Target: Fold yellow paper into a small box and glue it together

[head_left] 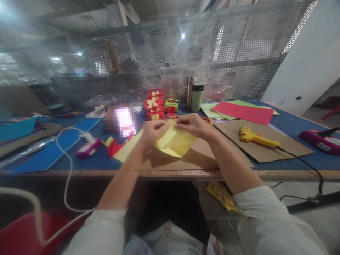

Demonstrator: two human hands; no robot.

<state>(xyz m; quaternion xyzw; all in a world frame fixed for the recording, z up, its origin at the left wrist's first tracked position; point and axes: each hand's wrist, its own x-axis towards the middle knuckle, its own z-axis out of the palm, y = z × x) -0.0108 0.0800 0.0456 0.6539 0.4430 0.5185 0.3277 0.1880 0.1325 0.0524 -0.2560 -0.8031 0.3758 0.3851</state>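
Between my two hands is a yellow sheet of paper, raised over the cardboard on the table and bent with a crease. My left hand pinches its upper left edge. The fingers of my right hand are closed on its upper right edge, close to the left fingertips. Under my left forearm another pale yellow sheet lies flat. Beneath the paper is a brown cardboard sheet. Orange-handled scissors lie just behind my right hand, partly hidden.
Red gift boxes with gold bows, a green box and two flasks stand at the back. A yellow glue gun rests on cardboard at right. Purple power strips sit on both sides. Red paper lies back right.
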